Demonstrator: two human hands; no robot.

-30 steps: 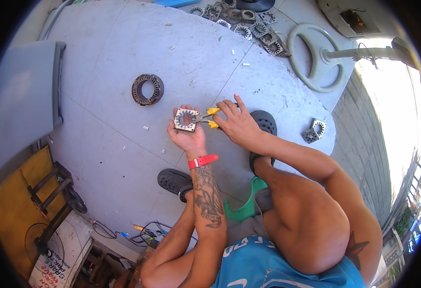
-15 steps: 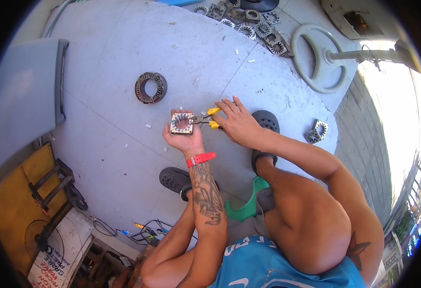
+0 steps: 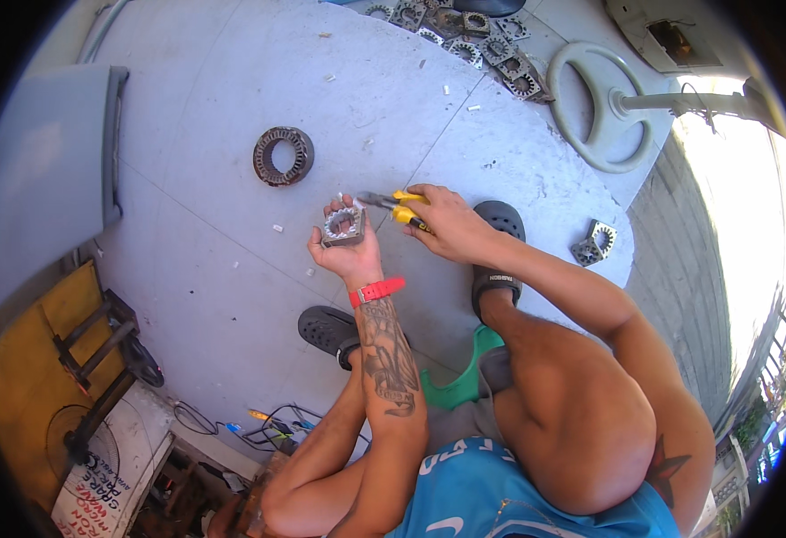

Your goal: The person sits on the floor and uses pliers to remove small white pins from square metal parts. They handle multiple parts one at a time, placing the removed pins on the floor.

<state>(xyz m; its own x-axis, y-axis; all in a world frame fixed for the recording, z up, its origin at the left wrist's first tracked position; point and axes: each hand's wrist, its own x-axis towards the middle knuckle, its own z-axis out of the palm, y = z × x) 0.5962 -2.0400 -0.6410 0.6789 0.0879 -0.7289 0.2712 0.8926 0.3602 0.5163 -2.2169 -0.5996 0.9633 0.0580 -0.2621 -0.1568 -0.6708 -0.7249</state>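
And here's the left grip [image 3: 351, 255], palm turned up over the grey floor [image 3: 196, 242], cradling a square metal core [image 3: 350, 237] with the fingers behind it and the thumb alongside: that's a hold, loose but secure. Across to the right grip [image 3: 451, 220], and it is clenched on yellow-handled pliers [image 3: 408, 215], their nose pointing at the core's upper right corner — whether the tips touch anything there, I can't tell. The core sits up in the hand, mid-floor, between the floor's left and right edges.

Beyond it, toward the far left of the floor, a dark ring-shaped core [image 3: 302, 161] lies alone. Small white bits [image 3: 278, 228] are scattered about. Out at the far edge, a heap of square cores [image 3: 498, 56] crowds up beside a pale wheel-shaped base [image 3: 611, 103], and two more pieces [image 3: 585, 253] lie close to the curved right edge.

Lettering check! Red and dark hand-painted capitals run over a white board [image 3: 111, 489] at the near left corner. White print marks the blue shirt [image 3: 456, 502], and pale letters show on the strap of the right clog [image 3: 500, 224] — the red wristband's [image 3: 378, 292] markings are too small to tell.
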